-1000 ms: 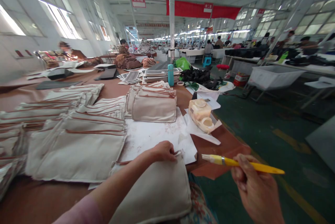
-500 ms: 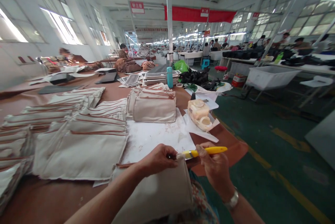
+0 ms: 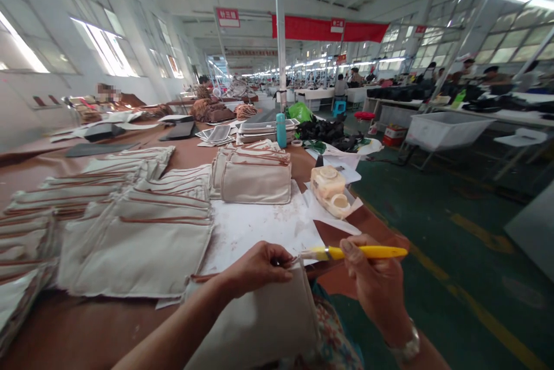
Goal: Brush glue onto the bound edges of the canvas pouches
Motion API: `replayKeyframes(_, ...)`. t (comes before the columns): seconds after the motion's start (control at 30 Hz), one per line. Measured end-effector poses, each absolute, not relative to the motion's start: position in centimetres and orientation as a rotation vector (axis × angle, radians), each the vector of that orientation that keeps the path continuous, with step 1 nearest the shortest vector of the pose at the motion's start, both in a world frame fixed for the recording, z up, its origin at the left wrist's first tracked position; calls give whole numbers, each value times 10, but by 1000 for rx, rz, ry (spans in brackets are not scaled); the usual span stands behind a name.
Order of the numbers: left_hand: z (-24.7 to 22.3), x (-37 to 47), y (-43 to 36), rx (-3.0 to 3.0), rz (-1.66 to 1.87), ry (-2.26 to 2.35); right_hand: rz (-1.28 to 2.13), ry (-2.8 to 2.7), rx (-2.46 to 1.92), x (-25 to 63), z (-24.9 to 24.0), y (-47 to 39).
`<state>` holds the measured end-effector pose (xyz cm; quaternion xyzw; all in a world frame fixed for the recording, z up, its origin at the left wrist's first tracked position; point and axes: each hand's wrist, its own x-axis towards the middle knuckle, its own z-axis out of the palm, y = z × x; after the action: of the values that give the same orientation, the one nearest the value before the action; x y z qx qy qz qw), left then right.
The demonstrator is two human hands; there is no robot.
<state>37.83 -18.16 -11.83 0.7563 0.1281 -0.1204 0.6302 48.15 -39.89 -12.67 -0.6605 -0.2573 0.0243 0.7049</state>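
My left hand (image 3: 264,266) pinches the upper edge of a beige fabric panel (image 3: 264,324), which hangs over the table's near edge toward my lap. A yellow-handled paintbrush (image 3: 376,251) is gripped in my right hand (image 3: 374,277). Its pale bristles touch or nearly touch the panel's upper right corner, close to my left fingertips. Beyond the hands, a white sheet (image 3: 259,231) with brown smears lies on the table. A stained plastic glue container (image 3: 328,182) with an open round mouth stands at the right on crumpled paper.
Stacks of similar beige panels (image 3: 142,254) with brown edging cover the left, and another stack (image 3: 256,180) stands behind the sheet. Farther back are a teal bottle (image 3: 281,130) and a heap of black scraps (image 3: 322,129). The brown table covering (image 3: 385,237) ends at the right above a green floor.
My right hand has moved right with the paintbrush, drawing its bristles toward the panel's corner. My left hand keeps its hold, nearly still.
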Motion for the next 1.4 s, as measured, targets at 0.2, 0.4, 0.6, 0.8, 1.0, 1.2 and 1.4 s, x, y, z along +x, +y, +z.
replayKeyframes(0.2, -120, 368, -192, 1952, -141, 330, 35, -676, -1599, 484, -135, -406)
replayKeyframes(0.4, -133, 344, -214, 2694, 609, 0, -51, -567, -1486, 493, -105, -429)
replayKeyframes(0.6, -126, 334, -230, 2986, 894, -311, -13, -945, -1509, 475, -77, -426)
replayKeyframes(0.8, -120, 332, -237, 2973, 938, -296, 84, -1292, -1591, 467, -70, -436)
replayKeyframes(1.0, -125, 328, -239, 2950, 983, -261, -79, -1333, -1553, 454, -68, -437)
replayKeyframes(1.2, -126, 325, -235, 2931, 1025, -235, -172, -1303, -1584, 449, -72, -434)
replayKeyframes(1.4, -127, 309, -232, 2917, 1045, -157, 3, -1254, -1606, 444, -76, -432)
